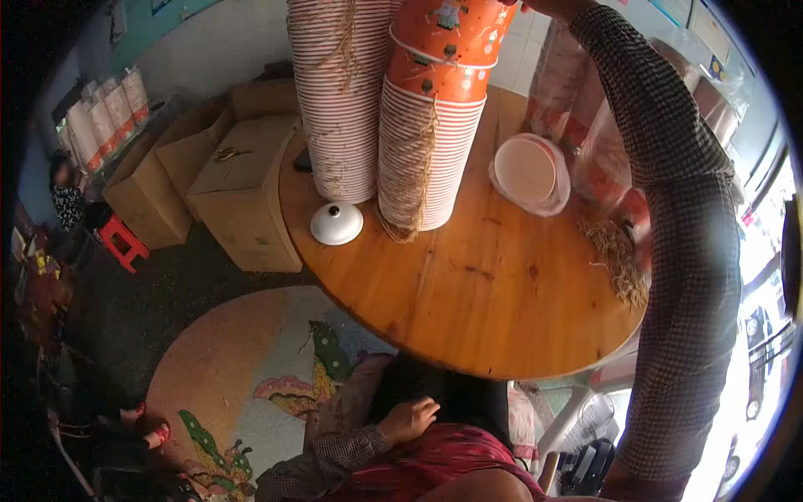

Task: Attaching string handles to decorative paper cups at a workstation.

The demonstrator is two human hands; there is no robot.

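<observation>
Two tall columns of nested paper buckets stand on the round wooden table. Most buckets in the left stack and the right stack show only their striped white and red rims. Strands of straw-like fibre hang down the right stack. On its top, orange printed paper buckets sit loosely nested, with more of their walls showing. My right hand is at the top edge of the picture, gripping the uppermost orange bucket; part of the hand is cut off. My left hand rests on my lap, its fingers curled with nothing visible in them.
On the table are a white lid with a dark knob, a wrapped white bucket and a fibre bundle. Bagged bucket stacks stand at the right. Cardboard boxes, a red stool and another person are at left.
</observation>
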